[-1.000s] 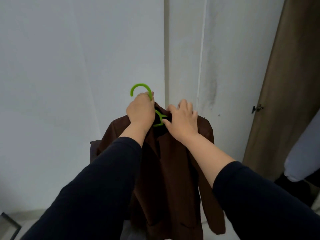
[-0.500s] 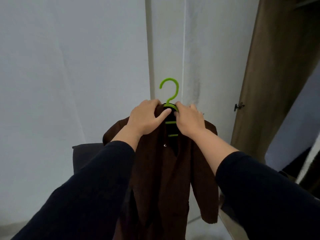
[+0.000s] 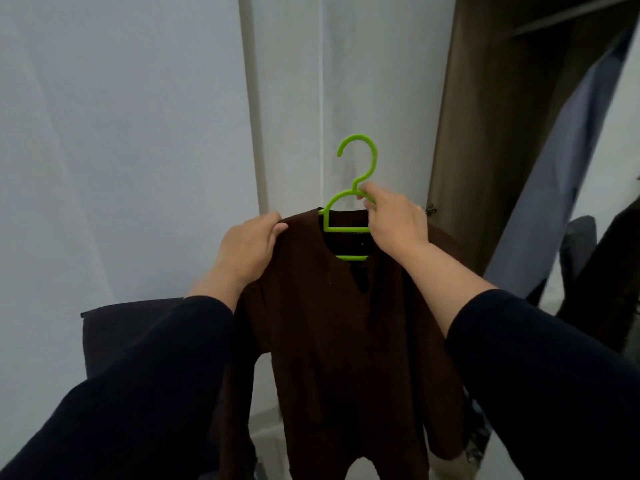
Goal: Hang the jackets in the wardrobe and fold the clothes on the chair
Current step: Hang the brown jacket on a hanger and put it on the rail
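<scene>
Now my right hand (image 3: 394, 221) is curled around the neck of the green hanger (image 3: 348, 202), just under its hook, near the middle of the frame. The fingers are closed on the plastic and carry the weight. My left hand (image 3: 251, 249) is to the left of it and pinches the shoulder edge of the brown jacket (image 3: 332, 341), thumb on top and fingers behind the cloth, as far as I can see.

The jacket hangs from the hanger and fills the lower middle of the frame. One shoulder, under my left hand, seems not fully seated on the hanger arm. I think I should pull this shoulder outward and smooth it first, so the jacket sits evenly and does not slide off when I lift it.

Behind the jacket, at lower left, is a dark chair (image 3: 114, 327). The wardrobe (image 3: 485, 133) is open at the upper right, with a rail (image 3: 568, 15) near the top edge and a pale garment (image 3: 554, 174) hanging inside. To hang well, I should keep the hook upright and turn its open side toward the rail.
</scene>
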